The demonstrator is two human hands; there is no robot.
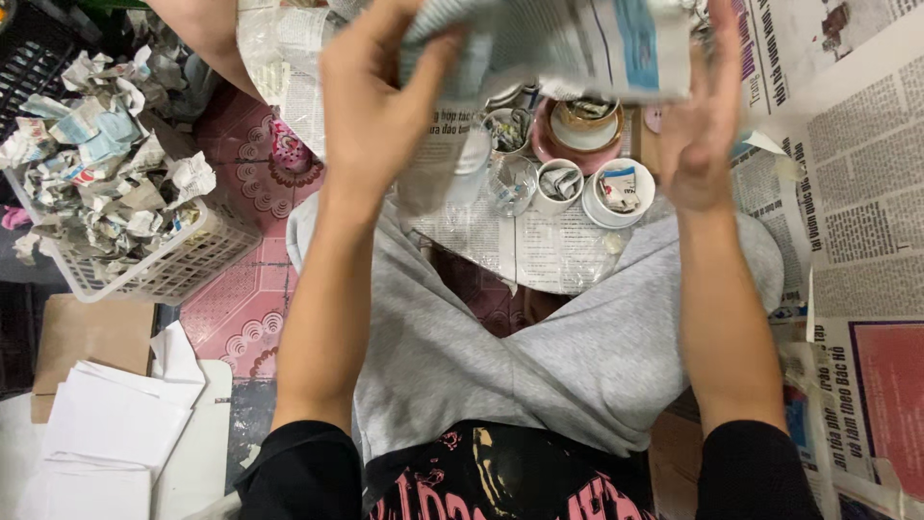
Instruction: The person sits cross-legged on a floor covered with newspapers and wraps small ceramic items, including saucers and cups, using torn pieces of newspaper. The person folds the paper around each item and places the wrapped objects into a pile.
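Upper left of the frame: a white plastic lattice basket [168, 274] filled with crumpled newspaper wads [101, 164]. Lower left: a stack of plain white paper sheets [111, 433] on a brown cardboard piece [82, 332]. Upper centre: small white ceramic cups [616, 193], a clear glass [510, 183] and a pink ceramic bowl [577, 144] on spread newspaper. Right edge: flat printed newspaper pages [866, 193].

Home floor used as a packing spot, not a shop or workshop. Person sits cross-legged on patterned pink tiles [241, 318]. Newspaper sheets [866, 193] spread right of the right hand [698, 144]. Cups [618, 191] and glasses [510, 183] stuffed with paper sit below both hands. White basket [173, 265] of crumpled newsprint lies left of the left hand [371, 106]; cardboard [91, 337] and white sheets [111, 433] nearer the body.
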